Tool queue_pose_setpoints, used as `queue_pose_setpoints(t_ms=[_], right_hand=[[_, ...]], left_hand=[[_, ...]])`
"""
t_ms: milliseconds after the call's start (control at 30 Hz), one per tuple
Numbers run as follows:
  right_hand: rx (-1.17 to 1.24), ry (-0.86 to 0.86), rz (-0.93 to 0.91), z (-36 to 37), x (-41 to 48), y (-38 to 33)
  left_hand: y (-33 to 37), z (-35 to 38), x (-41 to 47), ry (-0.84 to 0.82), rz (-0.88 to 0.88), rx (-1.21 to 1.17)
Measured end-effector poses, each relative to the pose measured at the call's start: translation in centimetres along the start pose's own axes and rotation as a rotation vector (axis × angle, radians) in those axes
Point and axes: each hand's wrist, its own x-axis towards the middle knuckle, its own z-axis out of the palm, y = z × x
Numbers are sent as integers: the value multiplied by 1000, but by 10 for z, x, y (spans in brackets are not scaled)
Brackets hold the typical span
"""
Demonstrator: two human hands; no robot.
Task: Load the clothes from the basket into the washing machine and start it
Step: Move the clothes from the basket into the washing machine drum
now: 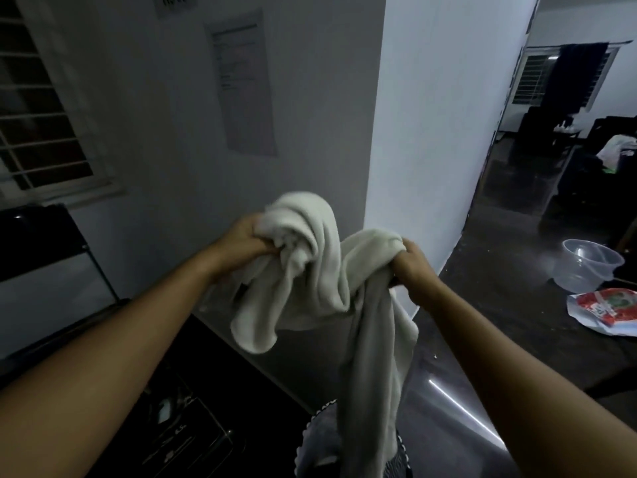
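Observation:
A white towel-like garment [320, 270] hangs in the air at the middle of the view, bunched at the top and trailing down. My left hand [246, 241] grips its upper left bunch. My right hand [412, 265] grips its upper right bunch. The cloth's lower end drops toward the laundry basket [310, 439], whose scalloped rim shows at the bottom centre with dark clothes inside. The dark washing machine [193, 419] lies at the lower left, its control panel dimly visible.
A clear plastic basin [586, 267] and a red-and-white detergent pouch [606, 310] sit on the dark floor at the right. A white wall corner [431, 132] stands straight ahead. A barred window [38, 119] is at the left, a doorway to another room at the far right.

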Motion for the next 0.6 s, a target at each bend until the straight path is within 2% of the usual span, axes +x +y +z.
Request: queue_pose_setpoints(t_ms=[67,167,267,367,433,500,600], right_hand=[[38,-21,-101,9,3,-32],[83,-70,-200,24,10,-63],[161,-135,-207,33,11,-80],[150,-215,-155,27,21,-90],[118,-290,-193,20,26,-92],[159,-249,-253,13,22,-87],[215,-62,-356,1,-1,-73]], left_hand=[[-8,9,-8,-156,-12,94],[-3,30,-13,-240,-9,124],[12,46,-8,-255,-26,23],[15,51,0,-245,-41,-92],[26,57,0,-243,-33,-234],[37,66,2,-225,11,-326],[41,70,6,-224,41,-413]])
